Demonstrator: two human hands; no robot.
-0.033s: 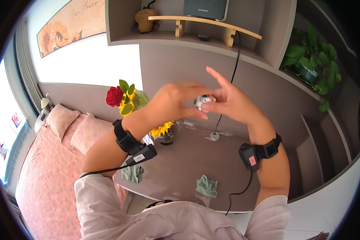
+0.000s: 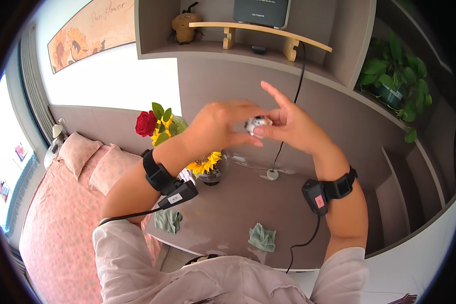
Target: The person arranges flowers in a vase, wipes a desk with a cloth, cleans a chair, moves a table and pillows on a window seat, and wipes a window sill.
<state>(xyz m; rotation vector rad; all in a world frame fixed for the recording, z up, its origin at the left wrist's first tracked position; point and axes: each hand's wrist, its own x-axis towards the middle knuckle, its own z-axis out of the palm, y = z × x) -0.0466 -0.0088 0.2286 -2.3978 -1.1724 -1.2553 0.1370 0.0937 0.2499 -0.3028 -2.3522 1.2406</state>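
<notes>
Both hands are raised over the desk around a small white figurine (image 2: 257, 125) with dark patches; its exact kind is too small to make out. My right hand (image 2: 295, 126) pinches it between thumb and fingers, the index finger stretched upward. From the other side, my left hand (image 2: 227, 125) curves round it, fingers above and thumb below, its fingertips close to the right hand. Part of the figurine is hidden by the fingers. On each forearm sits a black strap with a small device, the left one (image 2: 179, 195) and the right one (image 2: 316, 198), both cabled.
Below lies a brown desk (image 2: 223, 207) with two crumpled green cloths (image 2: 262, 237) (image 2: 168, 221). A dark vase (image 2: 211, 177) with sunflowers and a red rose (image 2: 146, 123) stands left. A cable (image 2: 300, 76) hangs from the shelf to a round grommet (image 2: 272, 174). A potted plant (image 2: 390, 93) sits right.
The figurine and both hands have shifted very slightly; the right index finger is a touch higher. The grip looks the same.
</notes>
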